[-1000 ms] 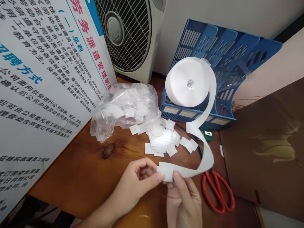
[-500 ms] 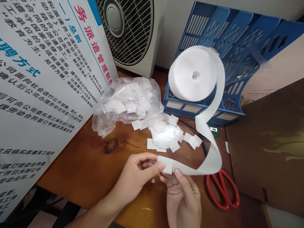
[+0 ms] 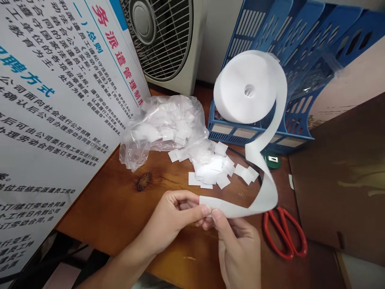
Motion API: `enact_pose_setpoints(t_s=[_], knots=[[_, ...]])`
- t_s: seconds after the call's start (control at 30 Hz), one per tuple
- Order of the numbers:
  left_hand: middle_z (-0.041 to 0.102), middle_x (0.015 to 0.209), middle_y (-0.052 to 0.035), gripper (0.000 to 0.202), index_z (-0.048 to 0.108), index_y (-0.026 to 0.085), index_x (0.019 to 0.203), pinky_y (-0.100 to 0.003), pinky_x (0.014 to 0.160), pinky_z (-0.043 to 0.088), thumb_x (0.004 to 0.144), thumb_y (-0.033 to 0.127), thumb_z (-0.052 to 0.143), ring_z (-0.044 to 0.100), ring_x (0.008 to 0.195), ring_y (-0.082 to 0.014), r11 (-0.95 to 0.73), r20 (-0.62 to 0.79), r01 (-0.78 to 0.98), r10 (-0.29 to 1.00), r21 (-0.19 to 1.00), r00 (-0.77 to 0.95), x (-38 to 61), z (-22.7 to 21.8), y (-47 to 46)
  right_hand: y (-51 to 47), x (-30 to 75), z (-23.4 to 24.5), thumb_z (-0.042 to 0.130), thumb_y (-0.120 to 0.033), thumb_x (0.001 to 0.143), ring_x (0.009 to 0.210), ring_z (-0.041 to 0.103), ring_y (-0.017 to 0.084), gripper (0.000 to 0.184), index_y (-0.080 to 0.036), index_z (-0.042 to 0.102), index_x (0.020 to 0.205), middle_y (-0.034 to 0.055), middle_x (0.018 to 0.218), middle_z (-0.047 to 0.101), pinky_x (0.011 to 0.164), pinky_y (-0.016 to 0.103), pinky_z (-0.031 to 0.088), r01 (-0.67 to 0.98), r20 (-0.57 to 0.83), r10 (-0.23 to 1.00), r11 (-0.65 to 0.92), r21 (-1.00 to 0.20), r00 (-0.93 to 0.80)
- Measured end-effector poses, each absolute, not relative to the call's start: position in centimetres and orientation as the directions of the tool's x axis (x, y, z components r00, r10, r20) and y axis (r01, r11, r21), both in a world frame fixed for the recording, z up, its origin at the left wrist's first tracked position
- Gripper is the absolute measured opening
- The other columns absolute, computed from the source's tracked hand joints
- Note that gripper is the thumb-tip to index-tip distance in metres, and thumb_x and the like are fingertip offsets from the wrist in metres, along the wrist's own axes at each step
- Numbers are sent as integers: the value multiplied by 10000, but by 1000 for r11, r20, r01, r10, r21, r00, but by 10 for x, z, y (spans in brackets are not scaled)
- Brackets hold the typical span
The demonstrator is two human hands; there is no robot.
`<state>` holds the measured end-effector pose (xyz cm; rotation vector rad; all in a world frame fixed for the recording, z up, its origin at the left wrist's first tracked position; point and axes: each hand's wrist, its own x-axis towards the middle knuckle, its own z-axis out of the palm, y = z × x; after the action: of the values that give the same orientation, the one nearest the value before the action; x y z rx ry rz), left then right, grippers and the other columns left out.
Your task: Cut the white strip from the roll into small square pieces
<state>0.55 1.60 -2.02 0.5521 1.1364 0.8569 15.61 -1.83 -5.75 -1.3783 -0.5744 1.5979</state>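
A broad white tape point(image 3: 240, 212) curls down from a large white roll point(image 3: 234, 88). My left hand point(image 3: 173, 218) pinches it close to its free end, thumb on top and fingers behind. Just to the right, my right hand point(image 3: 239, 245) grips the lower edge of the same tape, with the two thumb tips almost meeting. Fingers behind the tape are partly hidden. Beyond my hands lies a heap of small white squares point(image 3: 210, 172). Red-handled scissors point(image 3: 285, 233) rest at the right, their blades partly covered by the tape.
A clear plastic bag point(image 3: 132, 150) of white squares sits behind the heap. The roll leans in a blue file rack point(image 3: 300, 140). A fan point(image 3: 168, 36) stands at the back, a printed board point(image 3: 60, 120) at the left, and a small green object point(image 3: 273, 161) near the rack.
The separate-looking square at the tape's end no longer shows; the end now looks like one smooth strip. My right thumb has moved left, close to my left thumb. The view has shifted slightly.
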Motion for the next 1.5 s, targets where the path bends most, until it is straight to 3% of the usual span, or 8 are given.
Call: enact_pose_setpoints(t_s=[0.4,0.73,0.9,1.07,1.2,1.3,1.4,1.5], knots=[[721,712,-23,191,829,161,829,-203,640,455,895,330,768,592,653,-121,539,-526,-36,834,842,168,-6,-17,12,8,178,-49,786,-372,850,923,676,174,363,-233,748,1184,52,940,720,862,276,574,-681,-340,940,-260,-684,-19],[704,700,-24,250,836,165,820,-203,615,403,878,398,769,540,650,-125,511,-514,67,857,857,41,-10,-24,11,47,211,-29,755,-360,853,708,525,111,311,-198,612,1076,-57,798,513,731,294,514,-949,-309,950,-46,-313,55],[747,727,-23,218,843,186,820,-196,626,418,880,382,767,571,661,-134,488,-494,121,869,865,27,-13,-23,11,89,235,-21,704,-425,868,722,509,105,320,-159,623,1026,-31,844,523,757,285,498,-925,-275,959,-38,-377,72],[776,784,-38,234,836,180,803,-218,659,463,883,384,754,625,710,-173,466,-469,127,883,875,-8,-14,-24,11,137,257,-27,692,-391,781,675,453,139,267,-190,657,953,-25,762,434,698,335,469,-387,-209,926,-75,-919,315],[795,825,-42,217,848,185,832,-227,699,484,878,378,760,659,753,-188,444,-445,121,895,888,-22,-13,-25,11,163,263,-35,807,-316,656,873,593,236,456,-196,651,1067,58,990,607,807,432,482,68,0,841,-43,-997,541],[802,850,-49,208,856,184,869,-230,705,481,878,371,765,667,774,-193,450,-450,128,892,884,-29,-12,-27,11,179,256,-16,839,-315,673,1032,613,297,437,-200,721,1078,106,1156,635,909,475,474,445,299,826,66,-893,478],[806,878,-62,203,854,179,877,-236,725,488,886,358,760,680,812,-207,451,-451,127,892,884,-26,-11,-28,10,198,239,20,777,-306,773,1072,613,318,342,-168,734,1082,123,1123,679,976,493,463,839,627,775,287,-462,80],[805,883,-58,182,853,187,870,-231,735,488,894,339,756,686,826,-204,432,-433,130,901,893,-15,-10,-28,9,225,214,47,777,-252,761,1117,586,340,357,-138,734,1097,119,1073,698,999,504,456,841,559,759,507,-189,-332]])
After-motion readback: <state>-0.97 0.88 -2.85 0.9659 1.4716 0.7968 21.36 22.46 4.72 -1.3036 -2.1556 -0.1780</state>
